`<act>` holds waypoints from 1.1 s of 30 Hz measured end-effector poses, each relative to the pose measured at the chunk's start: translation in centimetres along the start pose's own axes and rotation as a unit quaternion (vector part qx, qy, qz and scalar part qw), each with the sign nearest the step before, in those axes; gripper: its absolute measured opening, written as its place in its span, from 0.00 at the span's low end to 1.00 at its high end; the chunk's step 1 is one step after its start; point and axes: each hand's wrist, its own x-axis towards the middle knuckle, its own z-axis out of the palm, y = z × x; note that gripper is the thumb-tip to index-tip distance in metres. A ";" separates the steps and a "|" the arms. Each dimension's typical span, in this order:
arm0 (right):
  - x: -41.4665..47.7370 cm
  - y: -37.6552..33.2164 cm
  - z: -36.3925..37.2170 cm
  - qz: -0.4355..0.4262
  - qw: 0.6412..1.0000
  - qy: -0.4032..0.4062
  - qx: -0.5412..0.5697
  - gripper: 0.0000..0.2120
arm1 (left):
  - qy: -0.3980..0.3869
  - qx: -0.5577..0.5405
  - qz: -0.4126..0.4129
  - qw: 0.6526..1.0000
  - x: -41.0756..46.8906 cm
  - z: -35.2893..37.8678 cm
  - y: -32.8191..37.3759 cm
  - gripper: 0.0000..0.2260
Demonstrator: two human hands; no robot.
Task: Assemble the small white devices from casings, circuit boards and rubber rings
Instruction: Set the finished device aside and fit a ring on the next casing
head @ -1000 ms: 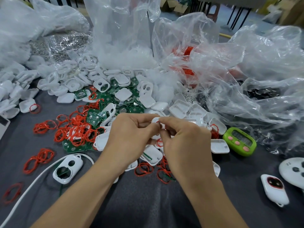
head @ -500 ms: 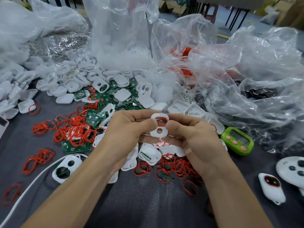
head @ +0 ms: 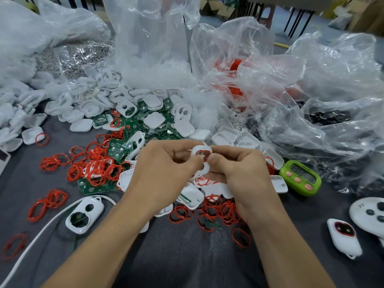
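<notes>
above the ring pile | left hand [head: 166, 169] and right hand [head: 236, 171] still pinch white casing [head: 204, 163], thumbs now closer

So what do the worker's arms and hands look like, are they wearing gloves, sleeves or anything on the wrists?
Nothing is worn. The left hand and the right hand are bare, with no gloves, and no rings show on the fingers. Both forearms are uncovered as far as the picture's lower edge, so no sleeve shows. No watch, band or strap shows on either wrist, and there are no markings.
</notes>
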 end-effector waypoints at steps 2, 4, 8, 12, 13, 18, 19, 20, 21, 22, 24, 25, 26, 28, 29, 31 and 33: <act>0.0 0.3 0.0 -0.022 0.998 0.019 -0.057 0.05 | 0.007 0.050 0.017 0.999 -0.1 0.2 0.1 0.12; 0.0 0.2 -0.1 -0.037 0.996 0.005 -0.079 0.05 | 0.003 0.009 -0.006 1.000 0.0 0.2 0.1 0.13; -0.1 0.3 0.2 -0.065 0.995 -0.001 -0.078 0.06 | 0.014 -0.047 -0.024 0.998 0.1 0.5 0.4 0.15; -0.2 0.6 0.6 -0.110 0.986 0.033 -0.124 0.06 | 0.030 0.012 0.022 0.999 -0.4 0.8 0.5 0.16; -0.3 0.5 0.6 -0.107 0.987 0.029 -0.115 0.05 | 0.034 0.008 0.023 0.999 -0.4 0.7 0.5 0.14; -0.3 0.3 0.7 -0.089 0.994 0.041 -0.051 0.03 | 0.064 -0.115 -0.034 0.991 -0.1 1.1 0.5 0.15; -0.3 0.5 0.7 -0.116 0.986 0.070 -0.097 0.03 | 0.071 -0.129 -0.040 0.988 0.0 1.1 0.5 0.15; -0.4 0.6 0.9 -0.142 0.976 0.090 -0.140 0.04 | 0.084 -0.122 -0.037 0.988 0.2 1.2 0.4 0.15; -0.5 0.7 1.1 -0.157 0.970 0.095 -0.159 0.04 | 0.098 -0.096 -0.027 0.990 0.2 1.2 0.2 0.15; -0.7 0.7 1.5 -0.159 0.973 0.079 -0.149 0.03 | 0.112 -0.058 -0.012 0.992 0.1 1.3 0.0 0.16; -1.3 0.5 2.0 -0.135 0.986 0.025 -0.094 0.04 | 0.123 0.031 0.035 0.991 -0.2 1.3 -0.2 0.18; -1.4 0.3 2.1 -0.129 0.989 0.013 -0.076 0.04 | 0.114 0.067 0.056 0.990 -0.3 1.3 -0.1 0.21; -1.3 0.2 2.0 -0.129 0.989 0.016 -0.071 0.04 | 0.093 0.086 0.068 0.990 -0.5 1.3 -0.1 0.25; -0.8 0.0 1.3 -0.122 0.990 0.040 -0.049 0.05 | 0.038 0.087 0.084 0.992 -0.4 0.9 0.0 0.30; -0.7 -0.2 1.0 -0.110 0.992 0.048 -0.028 0.05 | 0.017 0.085 0.096 0.992 -0.4 0.7 0.1 0.30; -0.6 -0.4 0.3 -0.094 0.995 0.041 -0.011 0.03 | -0.006 0.087 0.117 0.989 -0.5 0.4 0.5 0.29; -0.6 -0.7 0.1 -0.087 0.996 0.023 -0.017 0.05 | -0.019 0.071 0.123 0.990 -0.6 0.6 0.7 0.27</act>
